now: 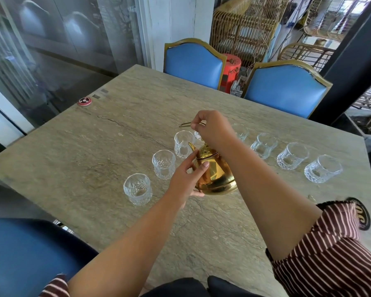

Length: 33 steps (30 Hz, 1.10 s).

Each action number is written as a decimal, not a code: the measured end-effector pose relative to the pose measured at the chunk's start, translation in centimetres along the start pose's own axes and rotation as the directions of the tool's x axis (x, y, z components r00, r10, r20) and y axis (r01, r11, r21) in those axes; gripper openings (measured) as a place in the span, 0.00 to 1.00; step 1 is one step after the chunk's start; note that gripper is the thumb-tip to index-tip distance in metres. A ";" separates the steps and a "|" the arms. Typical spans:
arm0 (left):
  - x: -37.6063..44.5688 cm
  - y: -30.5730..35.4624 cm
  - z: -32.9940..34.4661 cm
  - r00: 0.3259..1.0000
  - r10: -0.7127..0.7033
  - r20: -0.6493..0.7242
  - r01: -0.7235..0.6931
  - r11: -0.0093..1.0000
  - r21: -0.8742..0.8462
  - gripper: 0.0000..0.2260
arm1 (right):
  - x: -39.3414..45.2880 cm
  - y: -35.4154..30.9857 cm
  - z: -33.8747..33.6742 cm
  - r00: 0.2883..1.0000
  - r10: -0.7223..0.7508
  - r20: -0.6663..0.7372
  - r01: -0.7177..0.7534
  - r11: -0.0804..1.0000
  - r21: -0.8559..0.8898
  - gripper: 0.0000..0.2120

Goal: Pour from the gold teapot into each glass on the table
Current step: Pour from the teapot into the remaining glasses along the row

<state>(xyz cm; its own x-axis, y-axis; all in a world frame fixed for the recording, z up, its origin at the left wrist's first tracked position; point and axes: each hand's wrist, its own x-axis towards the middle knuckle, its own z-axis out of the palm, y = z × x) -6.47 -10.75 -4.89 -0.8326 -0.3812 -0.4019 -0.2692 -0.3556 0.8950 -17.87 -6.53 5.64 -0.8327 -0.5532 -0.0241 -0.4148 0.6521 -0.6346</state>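
1. Now the gold teapot (214, 174) is tilted above the stone table (116, 146), its spout toward a cut glass (183, 144).
2. Right hand (212, 127) pinches the thin handle (185, 124) from above.
3. Left hand (187, 179) cups the pot's side, thumb on the body.
4. Other glasses stand in a curved row, including the nearest glass (137, 188) and the far-right glass (322, 168); all look empty.

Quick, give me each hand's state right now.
Left hand: fingers and thumb curled round the body of the gold teapot, steadying it.
Right hand: pinching the teapot's thin handle, raised above the lid.
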 end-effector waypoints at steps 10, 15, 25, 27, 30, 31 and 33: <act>-0.2 0.1 -0.4 1.000 -0.016 -0.002 0.016 1.000 0.002 0.28 | 0.0 -0.5 0.1 1.000 0.014 0.016 -0.014 1.000 -0.004 0.06; -0.1 0.4 -0.6 0.999 -0.032 0.019 0.032 0.999 -0.001 0.29 | 0.4 -0.7 0.2 1.000 0.008 0.010 -0.008 1.000 -0.024 0.04; 0.1 0.7 -1.2 0.998 -0.040 0.051 0.038 0.999 0.029 0.31 | 0.2 -1.1 0.3 0.999 0.005 -0.044 -0.006 0.999 -0.035 0.04; 0.0 0.6 -1.4 0.998 -0.035 0.053 0.032 0.998 0.049 0.30 | -0.1 -1.1 0.3 0.999 0.009 -0.048 -0.010 1.000 -0.029 0.04; -0.4 0.6 -1.6 0.998 -0.015 0.053 0.010 0.996 0.090 0.31 | -0.8 -0.8 0.5 0.998 0.010 -0.069 -0.010 1.000 0.002 0.05; -0.4 0.5 -1.7 0.999 -0.008 0.053 0.003 0.995 0.101 0.31 | -1.0 -0.6 0.6 0.997 0.008 -0.081 -0.007 1.000 0.015 0.05; -0.7 0.5 -1.7 0.998 0.005 0.061 -0.012 0.992 0.128 0.30 | -1.6 -0.1 0.7 0.994 0.010 -0.109 -0.004 0.999 0.052 0.05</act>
<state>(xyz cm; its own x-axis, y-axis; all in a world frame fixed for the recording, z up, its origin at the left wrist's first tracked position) -5.20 -12.09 -4.48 -0.8616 -0.3304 -0.3853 -0.3186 -0.2390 0.9173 -16.27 -6.05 5.18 -0.8716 -0.4873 0.0539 -0.3920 0.6265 -0.6736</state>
